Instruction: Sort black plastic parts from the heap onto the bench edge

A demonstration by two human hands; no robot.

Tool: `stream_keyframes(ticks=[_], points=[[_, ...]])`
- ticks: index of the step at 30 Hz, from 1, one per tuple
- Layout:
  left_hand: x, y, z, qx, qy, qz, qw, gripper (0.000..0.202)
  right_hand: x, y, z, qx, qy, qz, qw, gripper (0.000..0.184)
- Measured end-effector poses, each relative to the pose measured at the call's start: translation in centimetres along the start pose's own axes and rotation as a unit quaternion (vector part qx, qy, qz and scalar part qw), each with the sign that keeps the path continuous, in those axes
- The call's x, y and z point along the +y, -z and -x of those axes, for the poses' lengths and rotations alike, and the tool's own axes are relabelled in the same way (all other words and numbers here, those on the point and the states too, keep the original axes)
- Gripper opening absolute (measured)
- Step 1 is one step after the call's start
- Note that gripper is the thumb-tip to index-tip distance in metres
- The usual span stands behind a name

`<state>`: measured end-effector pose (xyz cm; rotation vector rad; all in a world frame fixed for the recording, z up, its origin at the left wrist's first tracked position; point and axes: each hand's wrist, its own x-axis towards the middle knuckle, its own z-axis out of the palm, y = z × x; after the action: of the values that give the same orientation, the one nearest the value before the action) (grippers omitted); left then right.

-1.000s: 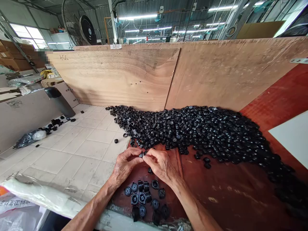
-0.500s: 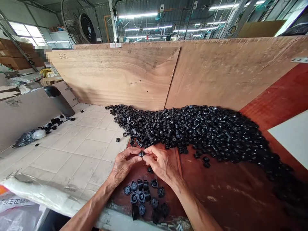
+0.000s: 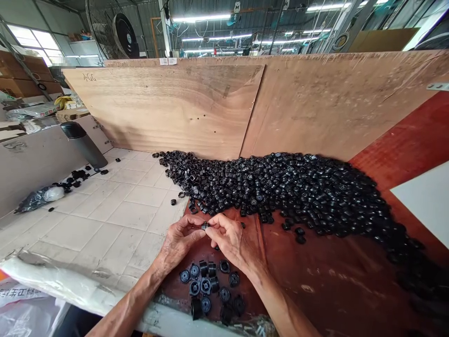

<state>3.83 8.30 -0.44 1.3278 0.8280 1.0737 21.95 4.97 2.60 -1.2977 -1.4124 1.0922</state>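
Note:
Between my two hands is a small black plastic cap [image 3: 205, 225], pinched by the fingertips of both and partly hidden by them. My left hand [image 3: 179, 238] grips it from the left with thumb and forefinger. From the right, my right hand [image 3: 229, 239] closes on it, its other fingers curled. Just below the right hand another black part [image 3: 216, 247] shows in part. Nearer to me, between my forearms, lies a loose group of several round black caps [image 3: 205, 285] on the reddish-brown board [image 3: 315, 281]. Some show ribbed faces, others lie on their sides.
A long heap of black parts [image 3: 280, 187] lies along the plywood wall [image 3: 168, 112]. On the pale tiled surface [image 3: 129, 210] at left are a dark flask [image 3: 84, 145], scattered black bits [image 3: 79, 175] and a plastic bag [image 3: 35, 199]. A fan [image 3: 122, 35] stands behind the wall.
Both hands stay together on the small cap; the right fingers have shifted slightly around it. More of the part beneath the right hand is now covered. The view has moved a little.

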Motion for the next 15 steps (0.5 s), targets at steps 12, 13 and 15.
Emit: stream_keyframes(ticks=[12,13,15], points=[[0.4,0.1,0.0,0.005,0.035,0.021,0.999,0.028,1.3,0.0,-0.3,-0.005,-0.035,-0.035,0.999,0.017],[0.6,0.0,0.0,0.004,0.038,0.033,0.999,0.029,1.4,0.0,-0.3,0.005,-0.023,-0.027,0.999,0.016],[0.6,-0.1,-0.1,0.001,0.037,0.049,0.998,0.029,1.4,-0.2,-0.2,0.021,0.001,-0.021,1.000,0.014]])
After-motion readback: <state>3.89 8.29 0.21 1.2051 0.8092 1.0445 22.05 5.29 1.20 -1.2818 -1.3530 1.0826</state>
